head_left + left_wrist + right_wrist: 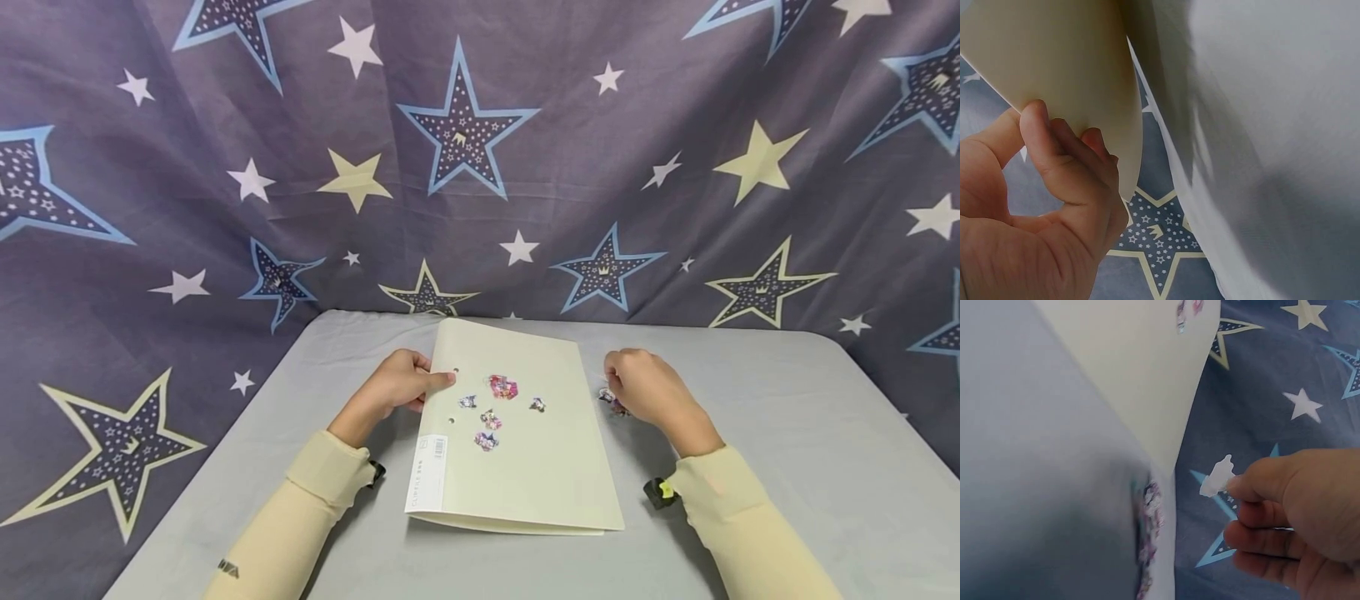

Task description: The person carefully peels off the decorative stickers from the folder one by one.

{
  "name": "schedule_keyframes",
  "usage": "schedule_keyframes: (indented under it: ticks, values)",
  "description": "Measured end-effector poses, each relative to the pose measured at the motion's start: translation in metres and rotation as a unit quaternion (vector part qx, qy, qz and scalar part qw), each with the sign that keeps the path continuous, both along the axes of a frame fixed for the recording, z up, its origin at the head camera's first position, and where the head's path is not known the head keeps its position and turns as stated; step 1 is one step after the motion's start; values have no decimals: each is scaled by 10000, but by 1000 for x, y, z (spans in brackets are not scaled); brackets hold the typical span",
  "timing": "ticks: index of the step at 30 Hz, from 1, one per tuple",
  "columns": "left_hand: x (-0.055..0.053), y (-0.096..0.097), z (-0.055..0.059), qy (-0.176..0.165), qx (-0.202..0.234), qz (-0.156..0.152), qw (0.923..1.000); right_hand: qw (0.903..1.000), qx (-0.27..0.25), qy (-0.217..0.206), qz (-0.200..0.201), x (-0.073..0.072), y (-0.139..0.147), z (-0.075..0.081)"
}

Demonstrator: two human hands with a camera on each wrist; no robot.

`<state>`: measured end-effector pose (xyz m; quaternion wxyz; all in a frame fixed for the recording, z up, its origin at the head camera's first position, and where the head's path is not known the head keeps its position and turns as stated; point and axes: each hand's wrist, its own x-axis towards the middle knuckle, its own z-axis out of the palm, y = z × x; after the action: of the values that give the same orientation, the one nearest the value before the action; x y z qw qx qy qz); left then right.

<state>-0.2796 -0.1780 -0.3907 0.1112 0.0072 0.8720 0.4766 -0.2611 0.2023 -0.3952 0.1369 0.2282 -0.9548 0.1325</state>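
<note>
Head view: our left hand (pixel 397 382) pinches the folder (pixel 528 487) at its left edge, stickers (pixel 503 387) on it, loose stickers (pixel 618 409) just to its right. Left wrist view: that same pinch. Right wrist view: our right hand (pixel 1304 509) pinches a single sticker (pixel 1216 479), right of the folder; we judge decorating underway, the next move calling for careful placement.

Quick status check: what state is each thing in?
Folder: cover closed, near edge slightly gaping
Left hand: gripping folder's left edge
Cover stickers: flat, scattered
Right hand: pinching white cutout
White cutout: pinched, plain side showing
Sticker cluster: on table, beside folder
Starred curtain: hanging
</note>
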Motion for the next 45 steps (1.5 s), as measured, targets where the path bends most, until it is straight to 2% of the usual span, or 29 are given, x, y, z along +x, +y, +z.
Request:
schedule_keyframes:
  ticks: [11,19,29,34,45]
  values:
    - [1,0,1,2,69,-13,10000,9997,183,-118,-126,-4,7,-12]
    - [1,0,3,-27,47,-29,10000,9973,364,-619,-178,-4,9,-13]
    - [1,0,2,4,55,-23,10000,9941,467,-978,-60,-3,9,-12]
    - [1,0,1,11,62,-27,10000,9944,461,-952,-23,-3,9,-11]
    - [1,0,1,4,57,-14,10000,9976,320,-621,12,-1,2,-10]
